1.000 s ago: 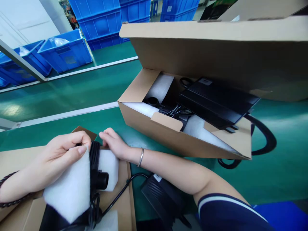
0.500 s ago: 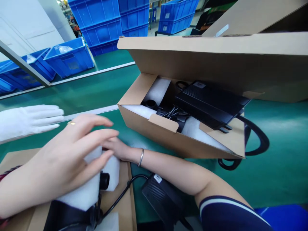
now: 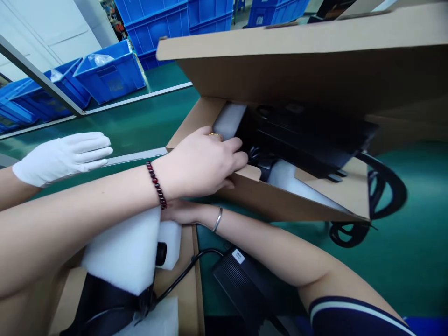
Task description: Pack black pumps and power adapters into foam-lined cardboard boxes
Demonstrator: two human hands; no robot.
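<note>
My left hand (image 3: 203, 161) reaches across to the near left part of an open cardboard box (image 3: 294, 203). Its fingers curl over the near wall, with the thumb outside. A black power adapter (image 3: 308, 144) lies tilted across white foam (image 3: 290, 179) and dark cables inside. Below my left wrist, my right hand (image 3: 180, 211) rests at white foam blocks (image 3: 124, 252) around a black item (image 3: 101, 303) in a second cardboard box (image 3: 191, 289). The right fingertips are hidden. A cable leads from there to another black adapter (image 3: 241, 284) beneath my right forearm.
Another person's white-gloved hand (image 3: 66, 156) hovers at the left, fingers straight. Blue crates (image 3: 112, 74) stand behind on the green table (image 3: 140, 114), with stacked blue crates (image 3: 161, 30) farther back. A black cable loop (image 3: 395, 191) hangs over the box's right end.
My left hand has moved right from above the foam to the open box's near wall, and its fingers have closed there. My right hand stays by the foam. The gloved hand reaches farther in.
</note>
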